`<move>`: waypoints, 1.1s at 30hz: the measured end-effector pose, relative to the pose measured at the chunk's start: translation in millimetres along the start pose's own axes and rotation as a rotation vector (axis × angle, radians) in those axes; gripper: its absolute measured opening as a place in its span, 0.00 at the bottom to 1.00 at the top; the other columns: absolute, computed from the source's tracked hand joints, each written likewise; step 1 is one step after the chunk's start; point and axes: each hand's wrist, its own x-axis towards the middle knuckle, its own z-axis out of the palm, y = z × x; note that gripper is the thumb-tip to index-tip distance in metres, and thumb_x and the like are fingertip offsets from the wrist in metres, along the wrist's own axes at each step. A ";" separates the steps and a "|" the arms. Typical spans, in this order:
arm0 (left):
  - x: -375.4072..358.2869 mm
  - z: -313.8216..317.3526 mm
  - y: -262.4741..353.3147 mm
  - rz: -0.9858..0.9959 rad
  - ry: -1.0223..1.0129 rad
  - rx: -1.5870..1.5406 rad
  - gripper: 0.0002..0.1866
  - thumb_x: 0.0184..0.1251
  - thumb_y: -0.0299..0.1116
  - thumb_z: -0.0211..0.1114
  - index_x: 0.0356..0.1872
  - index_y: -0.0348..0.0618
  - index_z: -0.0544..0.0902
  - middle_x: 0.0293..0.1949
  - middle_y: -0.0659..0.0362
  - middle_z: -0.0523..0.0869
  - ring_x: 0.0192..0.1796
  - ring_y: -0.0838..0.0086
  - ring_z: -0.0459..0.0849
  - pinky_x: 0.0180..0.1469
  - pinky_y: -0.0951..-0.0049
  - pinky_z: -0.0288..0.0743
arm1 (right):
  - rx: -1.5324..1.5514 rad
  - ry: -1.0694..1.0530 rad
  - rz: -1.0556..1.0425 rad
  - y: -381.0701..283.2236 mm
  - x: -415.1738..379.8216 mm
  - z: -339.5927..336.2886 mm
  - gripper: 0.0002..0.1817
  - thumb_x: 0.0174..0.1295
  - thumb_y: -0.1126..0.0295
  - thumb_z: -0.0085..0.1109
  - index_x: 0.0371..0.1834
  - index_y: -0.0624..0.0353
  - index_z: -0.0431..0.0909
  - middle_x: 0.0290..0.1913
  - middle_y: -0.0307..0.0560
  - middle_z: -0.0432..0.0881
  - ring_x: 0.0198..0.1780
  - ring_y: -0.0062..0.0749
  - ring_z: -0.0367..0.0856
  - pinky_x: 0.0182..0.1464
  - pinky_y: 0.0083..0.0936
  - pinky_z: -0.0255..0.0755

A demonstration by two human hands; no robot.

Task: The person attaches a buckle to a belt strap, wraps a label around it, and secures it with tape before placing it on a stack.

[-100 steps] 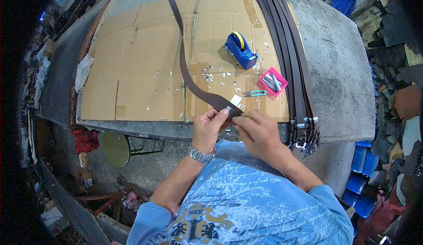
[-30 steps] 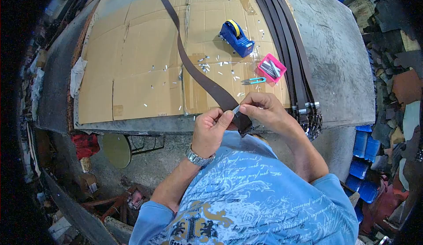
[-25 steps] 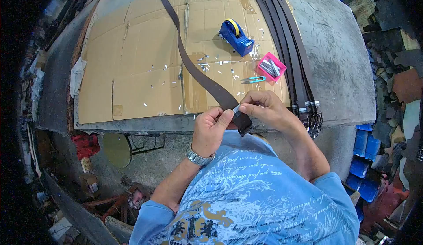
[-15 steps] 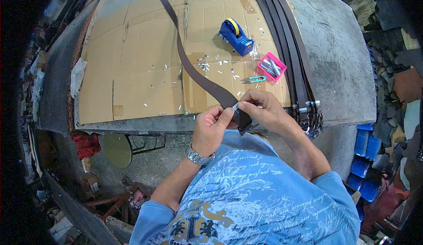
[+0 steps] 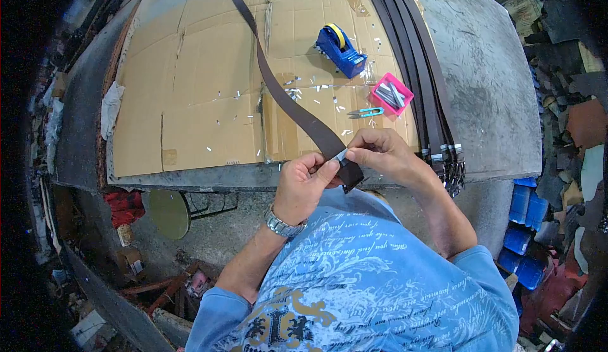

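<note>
A long dark brown belt (image 5: 288, 106) runs down across the cardboard to the table's front edge, with its buckle end folded below my fingers. My left hand (image 5: 301, 184), with a metal watch on its wrist, is closed on the belt, thumb on top. A small silvery-white label (image 5: 340, 156) wraps across the belt just above the fold. My right hand (image 5: 385, 155) pinches the label's right end between thumb and forefinger. Blue-handled thread snips (image 5: 366, 113) lie on the cardboard beyond, beside a pink box (image 5: 410, 92) of silvery-white strips.
A blue tape dispenser (image 5: 342, 53) with a yellow core stands on the cardboard (image 5: 190, 92). Several brown belts (image 5: 421, 73) lie in a bundle at the right, buckles at the front edge. Small white scraps are scattered about. A round stool (image 5: 170, 214) stands below the table.
The hands stay at the belt with only slight finger movement. More of the label's face now shows between the thumbs, and the folded end has shifted slightly.
</note>
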 end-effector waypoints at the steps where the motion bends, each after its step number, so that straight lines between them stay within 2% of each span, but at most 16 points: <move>1: 0.5 0.0 -1.2 -0.004 0.006 -0.003 0.09 0.69 0.33 0.63 0.33 0.37 0.79 0.29 0.61 0.84 0.30 0.80 0.84 0.35 0.79 0.80 | 0.001 0.002 0.001 -3.3 -0.7 1.0 0.09 0.64 0.68 0.61 0.33 0.64 0.80 0.28 0.35 0.79 0.33 0.15 0.74 0.36 0.20 0.70; 3: 1.4 0.1 -3.9 0.010 0.003 -0.001 0.09 0.69 0.33 0.63 0.34 0.37 0.79 0.29 0.61 0.84 0.30 0.80 0.84 0.35 0.80 0.80 | -0.180 0.066 -0.045 -10.1 -1.0 5.8 0.09 0.62 0.68 0.61 0.31 0.65 0.79 0.27 0.41 0.80 0.31 0.21 0.77 0.35 0.24 0.71; 4: 2.4 0.0 -4.5 0.027 0.001 0.002 0.09 0.69 0.33 0.63 0.34 0.37 0.80 0.29 0.61 0.84 0.30 0.80 0.84 0.34 0.80 0.80 | -0.180 0.067 -0.045 -9.4 -0.1 7.9 0.09 0.62 0.68 0.61 0.31 0.65 0.79 0.27 0.41 0.80 0.31 0.21 0.77 0.35 0.24 0.71; 6: 3.4 -0.4 -4.7 0.012 0.009 -0.023 0.09 0.69 0.33 0.63 0.35 0.36 0.80 0.29 0.60 0.85 0.30 0.80 0.84 0.34 0.80 0.80 | -0.335 0.156 -0.169 -6.5 1.3 12.0 0.10 0.60 0.69 0.60 0.31 0.67 0.77 0.27 0.48 0.80 0.30 0.31 0.79 0.35 0.29 0.72; 7: 3.9 -0.7 -4.6 -0.003 0.019 -0.048 0.08 0.69 0.32 0.63 0.35 0.36 0.80 0.29 0.60 0.85 0.30 0.81 0.84 0.34 0.80 0.80 | -0.335 0.158 -0.168 -6.5 2.2 13.0 0.10 0.60 0.69 0.60 0.31 0.67 0.77 0.27 0.48 0.80 0.30 0.31 0.79 0.35 0.29 0.72; 9: 5.0 -2.9 -3.2 -0.008 0.012 -0.041 0.09 0.69 0.32 0.63 0.36 0.34 0.81 0.30 0.60 0.85 0.32 0.81 0.83 0.36 0.80 0.80 | -0.353 0.157 -0.186 -6.7 4.5 15.1 0.10 0.59 0.69 0.60 0.31 0.67 0.76 0.29 0.53 0.79 0.31 0.39 0.79 0.35 0.34 0.72; 11: 6.1 -4.8 -2.8 -0.012 0.007 -0.032 0.10 0.70 0.33 0.63 0.37 0.33 0.81 0.32 0.60 0.84 0.33 0.81 0.83 0.38 0.81 0.80 | -0.367 0.182 -0.212 -4.7 6.8 18.3 0.10 0.59 0.69 0.60 0.31 0.67 0.76 0.28 0.53 0.79 0.31 0.39 0.79 0.35 0.34 0.72; 16: 9.5 -5.8 -2.9 0.019 0.060 0.012 0.10 0.68 0.33 0.64 0.36 0.34 0.82 0.29 0.61 0.85 0.32 0.83 0.82 0.35 0.83 0.78 | -0.457 0.184 -0.239 -4.9 9.0 20.5 0.10 0.60 0.68 0.59 0.33 0.66 0.76 0.30 0.53 0.79 0.33 0.38 0.79 0.37 0.34 0.72; 18: 13.2 -4.5 -13.7 0.065 0.103 -0.005 0.10 0.68 0.33 0.64 0.36 0.34 0.82 0.29 0.61 0.85 0.31 0.83 0.82 0.35 0.83 0.78 | -0.299 0.178 -0.055 -4.8 9.8 22.3 0.12 0.61 0.66 0.57 0.36 0.67 0.76 0.32 0.53 0.80 0.36 0.37 0.80 0.39 0.33 0.73; 22: 18.4 -0.5 -17.6 0.172 0.186 0.010 0.09 0.68 0.32 0.64 0.37 0.34 0.82 0.30 0.61 0.85 0.30 0.83 0.82 0.34 0.83 0.77 | -0.166 0.226 -0.051 13.3 8.0 23.8 0.13 0.63 0.65 0.56 0.38 0.67 0.76 0.34 0.51 0.81 0.36 0.33 0.80 0.39 0.31 0.73; 25: 19.2 6.2 -14.3 0.158 0.189 -0.039 0.08 0.68 0.31 0.63 0.38 0.35 0.83 0.30 0.61 0.86 0.30 0.84 0.81 0.33 0.83 0.75 | -0.153 0.263 -0.094 14.7 9.4 26.5 0.12 0.63 0.66 0.56 0.37 0.67 0.76 0.31 0.47 0.80 0.33 0.29 0.77 0.36 0.29 0.72; 29: 23.8 7.4 -12.8 0.154 0.154 -0.078 0.09 0.69 0.31 0.63 0.38 0.34 0.83 0.30 0.61 0.86 0.31 0.84 0.81 0.33 0.83 0.74 | -0.066 0.295 0.004 11.0 11.6 22.4 0.11 0.60 0.68 0.55 0.36 0.66 0.75 0.27 0.45 0.78 0.30 0.27 0.74 0.34 0.27 0.70; 31: 27.0 -4.1 -14.2 -0.027 0.054 0.039 0.10 0.68 0.32 0.64 0.40 0.33 0.83 0.30 0.60 0.86 0.31 0.82 0.83 0.33 0.81 0.75 | -0.076 0.294 0.025 11.0 11.2 17.5 0.10 0.59 0.68 0.55 0.35 0.66 0.75 0.25 0.44 0.77 0.29 0.26 0.74 0.34 0.27 0.70; 32: 25.6 -12.8 -6.0 -0.028 0.045 0.043 0.10 0.68 0.32 0.64 0.40 0.33 0.83 0.30 0.60 0.86 0.31 0.82 0.83 0.33 0.81 0.75 | -0.141 0.272 0.035 8.5 9.5 14.9 0.10 0.58 0.69 0.55 0.35 0.66 0.76 0.25 0.47 0.77 0.29 0.28 0.75 0.34 0.29 0.70; 33: 22.0 -22.9 9.3 0.048 0.036 0.353 0.11 0.67 0.33 0.65 0.41 0.34 0.83 0.30 0.60 0.87 0.31 0.82 0.83 0.33 0.80 0.75 | -0.204 0.251 0.044 6.2 8.4 12.5 0.10 0.57 0.69 0.54 0.34 0.66 0.76 0.25 0.49 0.78 0.29 0.30 0.76 0.34 0.30 0.70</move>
